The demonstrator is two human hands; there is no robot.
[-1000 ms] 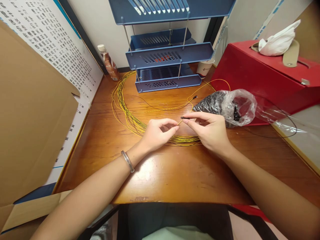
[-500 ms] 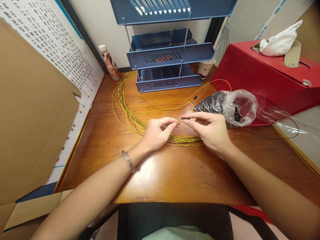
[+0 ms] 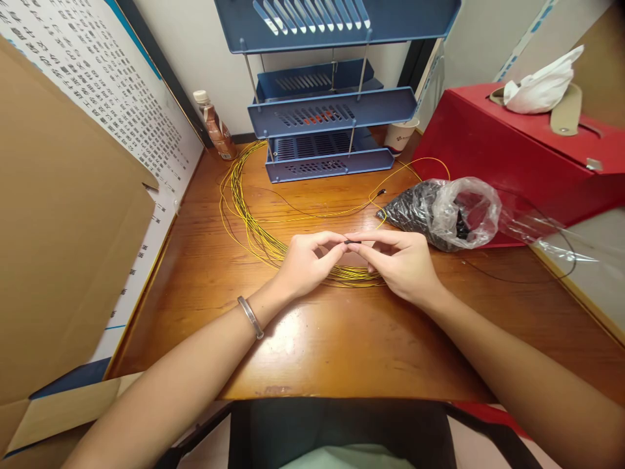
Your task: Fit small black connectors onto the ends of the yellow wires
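Observation:
My left hand (image 3: 312, 257) and my right hand (image 3: 403, 260) meet fingertip to fingertip above the wooden table. Between the pinched fingers of my right hand is a small black sleeve-like piece (image 3: 352, 242), its near end at my left fingertips. My left hand is closed on the yellow wire, most of which the fingers hide. Behind and below both hands lies a large loose coil of yellow and dark wire (image 3: 244, 212). Right of the coil rests a clear plastic bag (image 3: 466, 212) of many small black pieces. A loose wire end with a black tip (image 3: 381, 192) lies beyond my right hand.
A blue tiered tray rack (image 3: 329, 169) stands at the back, with a drink bottle (image 3: 217, 127) to its left and a paper cup (image 3: 401, 137) to its right. A red box (image 3: 454, 137) with tissue fills the right. Cardboard (image 3: 68, 228) leans at left.
My right hand has moved slightly left and down, bringing the black piece against my left fingertips. The bit of yellow wire that showed between the hands is now covered.

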